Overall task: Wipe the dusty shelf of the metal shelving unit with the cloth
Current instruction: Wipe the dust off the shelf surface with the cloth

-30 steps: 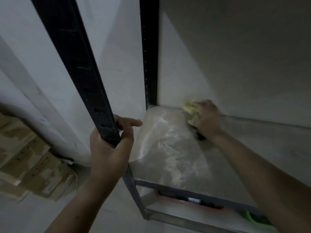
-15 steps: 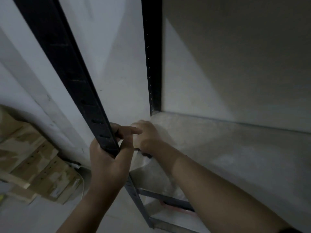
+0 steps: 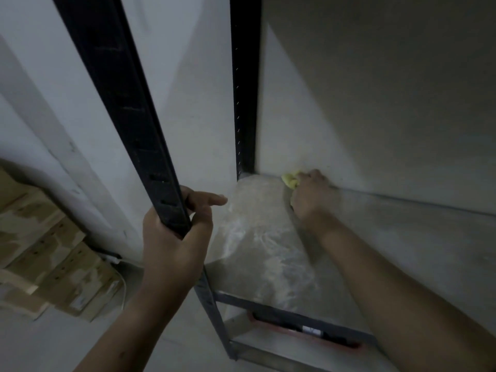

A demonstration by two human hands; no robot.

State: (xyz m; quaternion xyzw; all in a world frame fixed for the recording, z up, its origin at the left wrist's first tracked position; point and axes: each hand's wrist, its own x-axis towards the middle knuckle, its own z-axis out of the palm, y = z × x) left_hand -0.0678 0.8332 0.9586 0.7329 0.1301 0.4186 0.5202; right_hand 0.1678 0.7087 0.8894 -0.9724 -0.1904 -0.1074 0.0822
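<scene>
Head view. Dusty shelf (image 3: 389, 251), centre to right of frame, streaked pale at its left end. Judged risk: dust packed into the back corner or swept off the front edge instead of lifted, owing to a small, bunched wad. Front upright (image 3: 128, 124), left of centre, clamped in left hand (image 3: 174, 237), forefinger straight. Right hand (image 3: 308, 194), fingers curled round yellow cloth (image 3: 289, 180), pressed against shelf's back edge, upper centre.

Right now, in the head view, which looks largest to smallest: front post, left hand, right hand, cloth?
1. front post
2. left hand, nearer the camera
3. right hand
4. cloth, mostly hidden under it
</scene>
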